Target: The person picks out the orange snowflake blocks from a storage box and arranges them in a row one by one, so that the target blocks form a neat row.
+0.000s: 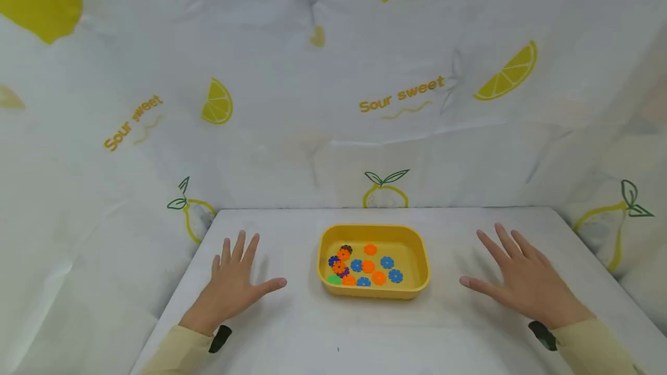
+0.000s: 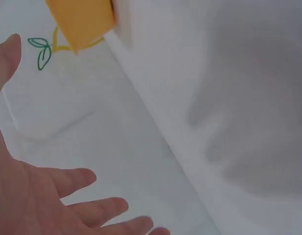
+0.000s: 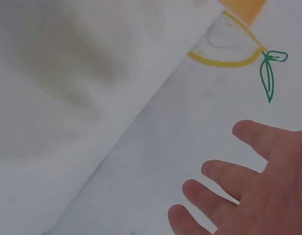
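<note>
A yellow rectangular tray stands on the white table between my hands. Inside it lie several small notched plastic discs in orange, blue, green, purple and a dark brown, mostly toward its left half; one orange disc is near the front wall. My left hand is held over the table left of the tray, fingers spread and thumb pointing at it. On the other side my right hand hovers with spread fingers, apart from the tray. Both palms are bare in the wrist views, where the tray's outer wall shows at the top.
The white tabletop ends at the back against a white hanging cloth printed with lemons and lettering. More of this cloth borders the table's left and right sides. Dark bands sit at both wrists, beside light sleeves.
</note>
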{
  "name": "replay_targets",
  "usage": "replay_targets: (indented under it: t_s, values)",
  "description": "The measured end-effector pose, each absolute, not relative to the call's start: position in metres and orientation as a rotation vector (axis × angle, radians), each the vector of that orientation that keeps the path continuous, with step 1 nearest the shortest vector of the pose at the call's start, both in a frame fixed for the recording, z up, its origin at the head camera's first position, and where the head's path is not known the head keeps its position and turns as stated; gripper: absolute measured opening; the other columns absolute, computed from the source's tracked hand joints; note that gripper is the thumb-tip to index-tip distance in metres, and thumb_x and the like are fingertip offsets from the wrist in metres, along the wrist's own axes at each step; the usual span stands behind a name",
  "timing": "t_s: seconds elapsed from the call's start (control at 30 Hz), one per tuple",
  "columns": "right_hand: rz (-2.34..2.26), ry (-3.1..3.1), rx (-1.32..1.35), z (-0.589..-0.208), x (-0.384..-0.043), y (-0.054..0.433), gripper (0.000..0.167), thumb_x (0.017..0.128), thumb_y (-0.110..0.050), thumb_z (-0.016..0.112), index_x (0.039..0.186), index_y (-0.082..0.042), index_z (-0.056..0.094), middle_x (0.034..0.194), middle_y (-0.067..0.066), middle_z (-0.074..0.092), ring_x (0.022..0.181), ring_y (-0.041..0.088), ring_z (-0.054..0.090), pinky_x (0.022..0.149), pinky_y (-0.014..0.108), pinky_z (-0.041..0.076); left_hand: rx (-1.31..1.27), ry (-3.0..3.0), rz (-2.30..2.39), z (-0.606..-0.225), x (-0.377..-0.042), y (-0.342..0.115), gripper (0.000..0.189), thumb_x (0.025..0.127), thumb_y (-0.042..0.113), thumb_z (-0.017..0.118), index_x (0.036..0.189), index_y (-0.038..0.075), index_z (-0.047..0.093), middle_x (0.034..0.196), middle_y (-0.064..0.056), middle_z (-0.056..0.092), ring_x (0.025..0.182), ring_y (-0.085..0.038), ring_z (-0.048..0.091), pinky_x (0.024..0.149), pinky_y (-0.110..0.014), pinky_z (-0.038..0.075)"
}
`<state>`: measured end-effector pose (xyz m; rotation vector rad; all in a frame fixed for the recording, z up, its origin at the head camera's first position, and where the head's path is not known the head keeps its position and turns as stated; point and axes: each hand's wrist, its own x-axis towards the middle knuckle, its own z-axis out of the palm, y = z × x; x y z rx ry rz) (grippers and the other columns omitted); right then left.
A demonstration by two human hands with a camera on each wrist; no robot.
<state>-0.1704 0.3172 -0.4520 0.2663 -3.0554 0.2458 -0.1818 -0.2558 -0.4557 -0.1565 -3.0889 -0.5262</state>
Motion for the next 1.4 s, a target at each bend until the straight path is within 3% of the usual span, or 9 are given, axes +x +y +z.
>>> replay_targets:
  t_s: [0.13,0.23,0.33,0.47,0.67,0.87,1.0,1.17,1.4]
  values:
    - [0.419,-3.049,0.396,-0.436,-0.189,0.295,0.108,0.092,-0.080,0.065,0.169,-0.012,0.035,0.173,0.032,0.028,0.150,0.060,0.034,0.113,0.083,0.034,-0.132,-3.047,-0.827,-0.460,-0.193,-0.239,0.120,0.085,0.089,0.065,0.174,0.020,0.024,0.178,-0.015,0.027,0.160,-0.045,0.036,0.122,-0.069,0.038]
    - [0.648,-3.026,0.531,-0.428,-0.201,0.276,0.099,0.093,-0.073,0.071,0.168,-0.017,0.039,0.173,0.022,0.037,0.151,0.052,0.042,0.112,0.080,0.039,-0.071,-2.961,-1.240,-0.462,-0.203,-0.222,0.100,0.089,0.076,0.073,0.168,0.024,0.040,0.166,-0.009,0.052,0.144,-0.034,0.060,0.115,-0.059,0.051]
    - [0.859,-2.993,0.683,-0.423,-0.214,0.258,0.091,0.091,-0.067,0.078,0.164,-0.022,0.047,0.168,0.011,0.048,0.146,0.044,0.052,0.110,0.075,0.046,-0.021,-2.827,-1.622,-0.467,-0.215,-0.206,0.081,0.093,0.064,0.077,0.159,0.024,0.053,0.148,-0.006,0.068,0.124,-0.027,0.072,0.106,-0.052,0.059]
    - [0.957,-3.018,0.870,-0.419,-0.233,0.234,0.078,0.091,-0.058,0.082,0.156,-0.022,0.057,0.156,0.007,0.061,0.134,0.038,0.061,0.104,0.065,0.055,-0.045,-2.707,-1.986,-0.479,-0.231,-0.193,0.077,0.097,0.059,0.076,0.157,0.015,0.056,0.141,-0.009,0.071,0.116,-0.024,0.075,0.104,-0.043,0.061]
    - [0.958,-3.162,1.008,-0.416,-0.256,0.198,0.052,0.097,-0.041,0.082,0.144,-0.024,0.068,0.142,0.005,0.070,0.128,0.029,0.064,0.106,0.056,0.056,-0.051,-2.602,-2.314,-0.492,-0.247,-0.178,0.065,0.104,0.048,0.070,0.153,0.007,0.059,0.146,-0.015,0.068,0.119,-0.026,0.075,0.105,-0.040,0.061]
    - [0.918,-3.267,1.116,-0.420,-0.269,0.168,0.043,0.097,-0.027,0.084,0.138,-0.024,0.072,0.139,-0.001,0.072,0.125,0.023,0.065,0.110,0.054,0.056,-0.002,-2.631,-2.262,-0.500,-0.252,-0.171,0.056,0.103,0.037,0.075,0.151,0.009,0.062,0.133,-0.013,0.075,0.101,-0.021,0.075,0.095,-0.036,0.063]
    - [0.816,-3.320,1.184,-0.423,-0.275,0.153,0.035,0.096,-0.020,0.085,0.130,-0.020,0.076,0.129,-0.004,0.075,0.121,0.022,0.065,0.111,0.051,0.055,-0.054,-2.617,-2.268,-0.501,-0.256,-0.170,0.057,0.101,0.032,0.077,0.151,0.012,0.062,0.122,-0.014,0.077,0.090,-0.018,0.072,0.087,-0.031,0.064]
    - [0.640,-3.328,1.272,-0.426,-0.278,0.138,0.023,0.095,-0.016,0.084,0.117,-0.020,0.078,0.116,-0.008,0.075,0.110,0.019,0.067,0.106,0.045,0.057,-0.102,-2.568,-2.355,-0.501,-0.261,-0.171,0.057,0.101,0.033,0.078,0.152,0.014,0.061,0.125,-0.015,0.075,0.090,-0.016,0.072,0.085,-0.028,0.064]
    - [0.422,-3.341,1.330,-0.432,-0.281,0.122,0.020,0.092,-0.013,0.087,0.105,-0.025,0.078,0.102,-0.013,0.072,0.098,0.013,0.064,0.096,0.035,0.058,-0.098,-2.539,-2.421,-0.506,-0.263,-0.177,0.057,0.103,0.031,0.076,0.154,0.015,0.059,0.130,-0.016,0.075,0.093,-0.017,0.072,0.087,-0.029,0.064]
